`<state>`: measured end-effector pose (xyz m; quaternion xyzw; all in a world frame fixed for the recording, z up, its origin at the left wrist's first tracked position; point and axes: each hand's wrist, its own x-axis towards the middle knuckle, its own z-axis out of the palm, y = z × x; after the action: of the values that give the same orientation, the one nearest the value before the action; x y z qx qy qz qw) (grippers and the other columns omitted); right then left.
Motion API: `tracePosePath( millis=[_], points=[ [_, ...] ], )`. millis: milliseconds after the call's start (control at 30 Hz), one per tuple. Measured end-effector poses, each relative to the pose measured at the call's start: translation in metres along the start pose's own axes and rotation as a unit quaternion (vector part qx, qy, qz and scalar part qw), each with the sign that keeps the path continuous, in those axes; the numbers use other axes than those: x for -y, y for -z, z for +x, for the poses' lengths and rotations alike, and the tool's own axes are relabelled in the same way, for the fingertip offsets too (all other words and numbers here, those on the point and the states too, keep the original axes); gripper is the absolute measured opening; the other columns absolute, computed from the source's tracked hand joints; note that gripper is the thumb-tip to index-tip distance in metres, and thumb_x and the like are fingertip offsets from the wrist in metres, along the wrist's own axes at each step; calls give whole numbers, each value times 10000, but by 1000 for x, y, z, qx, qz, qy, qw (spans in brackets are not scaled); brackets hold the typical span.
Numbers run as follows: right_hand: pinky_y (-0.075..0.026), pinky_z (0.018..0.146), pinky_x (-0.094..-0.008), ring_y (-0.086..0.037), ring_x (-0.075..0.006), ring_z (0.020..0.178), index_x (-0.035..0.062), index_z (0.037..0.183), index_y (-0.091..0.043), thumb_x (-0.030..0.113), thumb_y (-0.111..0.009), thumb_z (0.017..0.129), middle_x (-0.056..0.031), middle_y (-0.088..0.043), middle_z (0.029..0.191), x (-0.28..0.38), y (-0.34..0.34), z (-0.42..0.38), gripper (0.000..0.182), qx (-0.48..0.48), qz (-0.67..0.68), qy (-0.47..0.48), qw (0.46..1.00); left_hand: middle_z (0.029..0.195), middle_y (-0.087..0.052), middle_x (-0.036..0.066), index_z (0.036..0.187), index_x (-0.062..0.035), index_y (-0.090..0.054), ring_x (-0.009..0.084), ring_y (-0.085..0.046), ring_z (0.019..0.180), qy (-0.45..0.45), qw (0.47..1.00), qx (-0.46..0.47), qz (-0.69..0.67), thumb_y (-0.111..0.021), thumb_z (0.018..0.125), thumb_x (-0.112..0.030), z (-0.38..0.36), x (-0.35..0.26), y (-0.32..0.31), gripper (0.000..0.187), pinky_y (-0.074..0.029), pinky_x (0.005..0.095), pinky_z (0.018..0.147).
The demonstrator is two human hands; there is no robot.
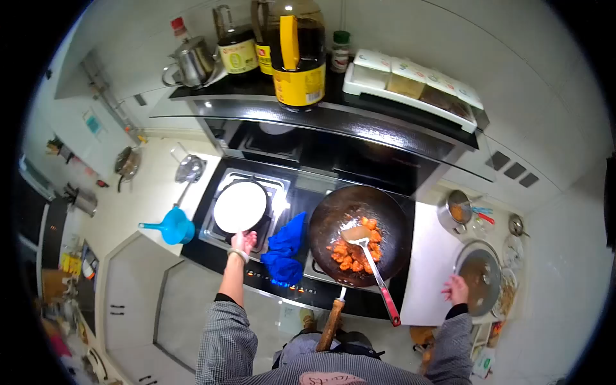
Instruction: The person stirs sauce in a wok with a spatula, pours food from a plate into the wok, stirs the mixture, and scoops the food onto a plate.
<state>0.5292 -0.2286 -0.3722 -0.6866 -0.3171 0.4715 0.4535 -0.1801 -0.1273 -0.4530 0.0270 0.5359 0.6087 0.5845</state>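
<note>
A round white plate (240, 204) is over the left burner. My left hand (242, 242) grips its near edge, with the fingers partly hidden under it. At the right counter, my right hand (455, 290) has its fingers apart beside the rim of a round glass lid (480, 277). Between my hands, a dark wok (324, 221) rests on the right burner. Reddish-brown chunks of food (350, 262) lie inside it. A spatula (372, 260) with a red-tipped handle leans in the wok, its blade on the food.
A blue cloth (282, 253) lies between the burners, and a blue ladle (176, 226) is on the left counter. A metal pot (452, 212) stands at the right. Sauce bottles (298, 64) and a seasoning box (410, 90) line the back shelf. The wok's wooden handle (330, 326) points towards me.
</note>
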Motion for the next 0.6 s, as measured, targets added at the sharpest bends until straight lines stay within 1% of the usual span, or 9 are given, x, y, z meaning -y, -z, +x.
tracePosePath(
  millis=[33, 67, 133, 167, 267, 333, 433, 500, 600],
  points=[
    [-399, 319, -240, -585, -184, 492, 40, 1124, -488, 52, -479, 827, -111, -591, 770, -8, 0, -24, 297, 13, -9, -22, 1000, 742, -588, 139, 921, 27, -521, 185, -565, 608, 7, 998, -54, -35, -394, 924, -309, 10, 0, -5, 360, -487, 281, 511],
    [-404, 336, -235, -595, -177, 525, 29, 1121, -492, 60, -468, 840, -113, -595, 801, -6, -7, -51, 283, 2, -15, -63, 998, 709, -582, 128, 908, 23, -529, 182, -565, 591, -32, 996, -73, -27, -414, 897, -184, 23, 5, -4, 237, -481, 276, 488],
    [-408, 366, -222, -607, -163, 564, 21, 1103, -512, 76, -465, 854, -107, -605, 829, -3, -17, -101, 260, -22, -15, -117, 993, 687, -587, 115, 885, 22, -547, 172, -573, 559, -79, 994, -80, -8, -381, 894, -138, 40, 10, 5, 230, -469, 246, 436],
    [-406, 378, -214, -609, -156, 570, 23, 1089, -527, 84, -471, 855, -100, -610, 826, -4, -17, -123, 249, -33, -9, -130, 991, 658, -571, 109, 901, 19, -537, 159, -552, 537, -104, 990, -94, 4, -420, 850, -99, 41, 11, 5, 173, -432, 236, 416],
    [-407, 384, -219, -594, -138, 545, 50, 1061, -562, 112, -518, 852, -90, -624, 791, -27, -1, -161, 223, -74, 62, -171, 981, 667, -581, 106, 877, 32, -549, 140, -543, 535, -138, 987, -68, 53, -388, 855, -136, 6, 8, -6, 234, -408, 224, 410],
    [-412, 382, -222, -586, -136, 526, 41, 1037, -578, 124, -531, 856, -89, -627, 759, -38, 13, -177, 205, -92, 86, -173, 977, 680, -580, 98, 849, 12, -539, 127, -534, 544, -184, 980, -23, 74, -384, 856, -130, -60, -3, -32, 210, -415, 220, 430],
    [-408, 385, -222, -588, -136, 530, 45, 1044, -566, 130, -509, 865, -84, -626, 749, -64, 30, -183, 206, -106, 107, -204, 967, 592, -534, 66, 778, -3, -521, 119, -489, 487, -227, 967, 66, 95, -413, 851, -155, -158, -17, -77, 201, -377, 227, 436],
    [-404, 387, -219, -583, -130, 529, 46, 1044, -561, 130, -506, 866, -83, -622, 750, -69, 31, -179, 205, -89, 109, -210, 967, 573, -512, 55, 796, -8, -507, 118, -471, 470, -210, 949, 140, 187, -430, 849, -171, -227, -29, -109, 188, -364, 233, 437],
    [-403, 397, -218, -578, -127, 536, 46, 1042, -555, 135, -503, 867, -83, -615, 762, -75, 40, -160, 203, -50, 125, -215, 967, 586, -529, 64, 821, 3, -508, 133, -506, 476, -135, 924, 216, 284, -442, 844, -185, -321, -16, -156, 201, -413, 229, 445]
  ],
)
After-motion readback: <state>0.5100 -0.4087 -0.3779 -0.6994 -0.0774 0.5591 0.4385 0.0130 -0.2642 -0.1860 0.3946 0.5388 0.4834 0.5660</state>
